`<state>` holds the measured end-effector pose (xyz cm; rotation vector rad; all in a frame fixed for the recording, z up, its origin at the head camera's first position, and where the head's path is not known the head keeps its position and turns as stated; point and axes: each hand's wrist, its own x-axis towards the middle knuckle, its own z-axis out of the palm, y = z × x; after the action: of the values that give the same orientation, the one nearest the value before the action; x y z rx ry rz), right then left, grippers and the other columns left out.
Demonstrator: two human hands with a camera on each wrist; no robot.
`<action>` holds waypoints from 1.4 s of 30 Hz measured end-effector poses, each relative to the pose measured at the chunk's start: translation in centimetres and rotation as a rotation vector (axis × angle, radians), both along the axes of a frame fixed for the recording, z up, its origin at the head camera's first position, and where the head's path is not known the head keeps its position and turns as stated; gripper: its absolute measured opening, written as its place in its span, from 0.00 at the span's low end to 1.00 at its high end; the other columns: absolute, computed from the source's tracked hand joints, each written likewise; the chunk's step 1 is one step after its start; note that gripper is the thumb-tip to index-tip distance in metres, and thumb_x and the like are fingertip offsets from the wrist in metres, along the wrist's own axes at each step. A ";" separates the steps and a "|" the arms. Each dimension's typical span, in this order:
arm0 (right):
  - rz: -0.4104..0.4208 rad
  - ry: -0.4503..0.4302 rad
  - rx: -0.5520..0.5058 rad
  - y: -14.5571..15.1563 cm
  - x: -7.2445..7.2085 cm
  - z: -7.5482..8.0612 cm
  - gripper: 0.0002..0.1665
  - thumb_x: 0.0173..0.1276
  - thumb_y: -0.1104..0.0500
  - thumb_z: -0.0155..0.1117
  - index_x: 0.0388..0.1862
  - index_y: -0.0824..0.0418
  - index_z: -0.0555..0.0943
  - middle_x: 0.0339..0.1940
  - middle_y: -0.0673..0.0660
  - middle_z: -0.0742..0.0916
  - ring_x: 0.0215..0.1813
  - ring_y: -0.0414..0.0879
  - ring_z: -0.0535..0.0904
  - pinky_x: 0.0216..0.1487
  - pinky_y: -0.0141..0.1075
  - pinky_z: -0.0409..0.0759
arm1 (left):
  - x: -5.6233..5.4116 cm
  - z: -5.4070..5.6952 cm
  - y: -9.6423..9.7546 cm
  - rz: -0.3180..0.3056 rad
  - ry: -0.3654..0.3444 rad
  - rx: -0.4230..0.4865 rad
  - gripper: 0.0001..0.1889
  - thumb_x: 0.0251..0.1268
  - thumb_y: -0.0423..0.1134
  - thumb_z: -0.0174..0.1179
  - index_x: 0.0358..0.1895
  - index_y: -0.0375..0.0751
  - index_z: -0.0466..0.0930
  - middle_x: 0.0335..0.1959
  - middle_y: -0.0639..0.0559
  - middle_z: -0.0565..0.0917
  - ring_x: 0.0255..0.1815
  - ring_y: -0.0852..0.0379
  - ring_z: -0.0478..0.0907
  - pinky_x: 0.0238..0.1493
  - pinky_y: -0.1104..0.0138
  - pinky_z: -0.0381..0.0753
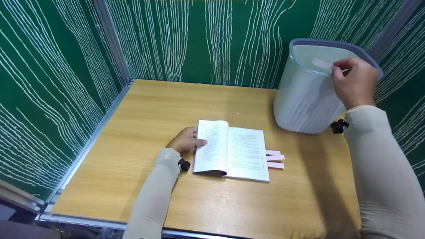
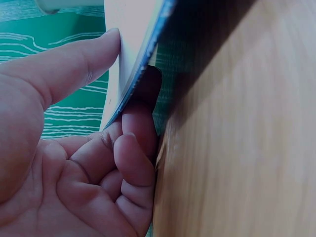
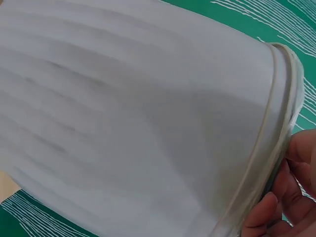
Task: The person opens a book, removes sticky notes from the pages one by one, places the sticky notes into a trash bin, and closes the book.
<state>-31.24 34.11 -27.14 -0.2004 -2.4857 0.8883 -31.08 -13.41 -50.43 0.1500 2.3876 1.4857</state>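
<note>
An open book (image 1: pixel 247 152) lies on the table, its left half lifted slightly. My left hand (image 1: pixel 186 141) grips that left edge; in the left wrist view the thumb (image 2: pixel 94 54) presses on the page while the other fingers curl under the blue-edged cover (image 2: pixel 143 64). Pink paper strips (image 1: pixel 275 165) stick out past the book's right edge. Over the mouth of a white bin (image 1: pixel 307 96), my right hand (image 1: pixel 357 79) pinches a pale pink strip (image 1: pixel 321 63) between thumb and fingers. The right wrist view has the hand (image 3: pixel 291 192) right at the bin's rim, with the strip hidden.
The tall bin with a grey rim (image 1: pixel 335 42) stands at the table's back right. Green panels (image 1: pixel 196 39) with white wavy lines wall the back and sides of the wooden table (image 1: pixel 152 109). A few tiny white bits lie behind the book.
</note>
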 end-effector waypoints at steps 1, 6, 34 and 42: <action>0.002 0.003 -0.005 0.0 0.0 -0.1 0.26 0.77 0.37 0.55 0.66 0.45 0.83 0.67 0.51 0.83 0.52 0.39 0.75 0.67 0.38 0.79 | 0.0 0.0 0.0 -0.001 0.000 -0.001 0.18 0.64 0.42 0.74 0.55 0.47 0.83 0.44 0.50 0.88 0.28 0.59 0.77 0.28 0.68 0.72; 0.016 0.030 -0.036 0.1 0.0 -0.2 0.25 0.76 0.38 0.58 0.64 0.45 0.84 0.65 0.51 0.85 0.50 0.37 0.76 0.66 0.35 0.79 | 0.0 0.0 0.0 -0.001 -0.005 -0.003 0.18 0.64 0.43 0.74 0.55 0.48 0.83 0.43 0.51 0.88 0.28 0.58 0.76 0.27 0.68 0.72; 0.050 0.005 -0.145 0.1 0.1 -0.3 0.25 0.74 0.38 0.60 0.64 0.44 0.84 0.64 0.50 0.85 0.51 0.38 0.76 0.67 0.33 0.78 | -0.2 -0.1 0.0 -0.016 0.004 -0.028 0.17 0.65 0.44 0.73 0.56 0.49 0.83 0.43 0.52 0.89 0.32 0.58 0.79 0.32 0.68 0.73; 0.044 0.002 -0.145 0.1 0.1 -0.3 0.24 0.74 0.37 0.60 0.63 0.44 0.85 0.64 0.50 0.86 0.51 0.37 0.76 0.66 0.32 0.78 | -0.1 0.0 0.0 -0.016 0.005 -0.009 0.18 0.65 0.43 0.73 0.56 0.48 0.82 0.43 0.51 0.89 0.31 0.59 0.80 0.31 0.68 0.75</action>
<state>-31.13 34.24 -27.40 -0.1934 -2.4332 1.0877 -31.19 -13.45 -50.45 0.1707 2.3911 1.4683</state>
